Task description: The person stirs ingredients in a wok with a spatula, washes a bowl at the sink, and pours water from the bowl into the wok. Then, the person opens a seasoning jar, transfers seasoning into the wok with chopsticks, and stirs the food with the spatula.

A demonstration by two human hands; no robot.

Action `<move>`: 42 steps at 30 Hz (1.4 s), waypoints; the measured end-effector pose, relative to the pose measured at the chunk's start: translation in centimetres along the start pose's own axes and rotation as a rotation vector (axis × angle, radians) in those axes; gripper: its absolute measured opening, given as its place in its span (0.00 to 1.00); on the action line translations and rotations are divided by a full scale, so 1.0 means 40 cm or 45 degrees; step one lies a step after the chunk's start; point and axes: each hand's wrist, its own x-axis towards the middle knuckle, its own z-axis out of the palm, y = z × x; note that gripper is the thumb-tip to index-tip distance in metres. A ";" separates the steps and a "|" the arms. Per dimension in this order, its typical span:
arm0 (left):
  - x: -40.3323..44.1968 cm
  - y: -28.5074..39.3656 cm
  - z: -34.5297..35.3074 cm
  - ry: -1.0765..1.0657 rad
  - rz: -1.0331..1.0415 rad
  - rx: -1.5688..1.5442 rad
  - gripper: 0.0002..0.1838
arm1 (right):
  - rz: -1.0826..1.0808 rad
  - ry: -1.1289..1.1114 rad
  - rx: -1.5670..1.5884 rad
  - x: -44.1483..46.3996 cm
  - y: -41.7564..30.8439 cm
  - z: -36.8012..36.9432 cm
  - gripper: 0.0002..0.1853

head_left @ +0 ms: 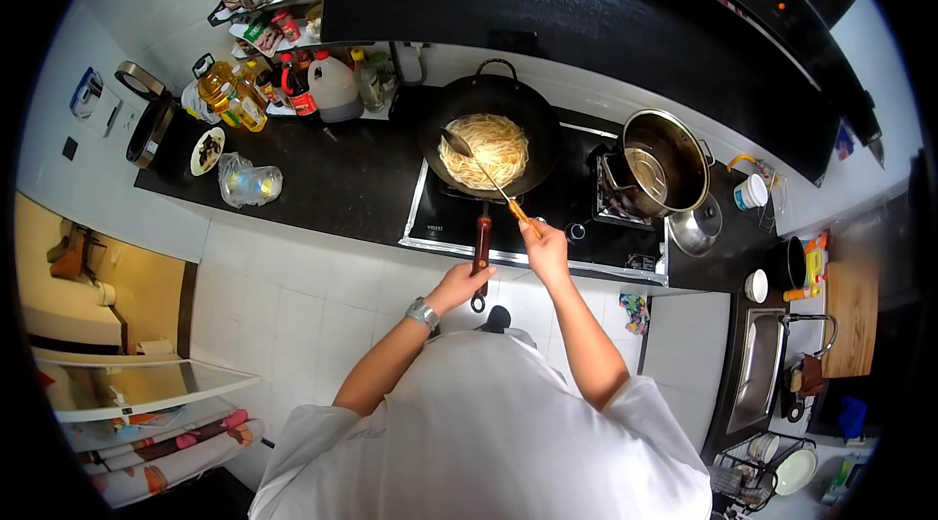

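Note:
A black wok (540,114) sits on the left burner, holding a heap of pale noodles (493,147). My left hand (459,286) is closed at the lower part of the wok's reddish-brown handle (483,238), with a watch on the wrist. In my right hand (544,248) is the wooden handle of a spatula (491,180). The spatula's dark metal head lies on the left side of the noodles. Its underside and what it touches beneath are hidden.
A steel pot (674,129) stands on the right burner, a glass lid (696,225) beside it. Bottles (337,88), a plate of dark food (207,151) and a plastic bag (248,180) are on the left counter. The range hood (586,26) hangs above; a sink (756,373) is at right.

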 end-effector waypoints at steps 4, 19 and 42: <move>-0.006 0.002 0.002 0.005 -0.002 -0.016 0.20 | 0.042 -0.106 0.092 0.014 0.038 -0.016 0.16; -0.014 0.018 0.003 0.044 -0.015 0.031 0.23 | -0.061 0.172 -0.148 0.043 0.034 -0.031 0.16; -0.023 0.020 0.012 0.083 0.022 0.022 0.21 | -0.051 -0.110 -0.183 0.095 -0.032 -0.090 0.17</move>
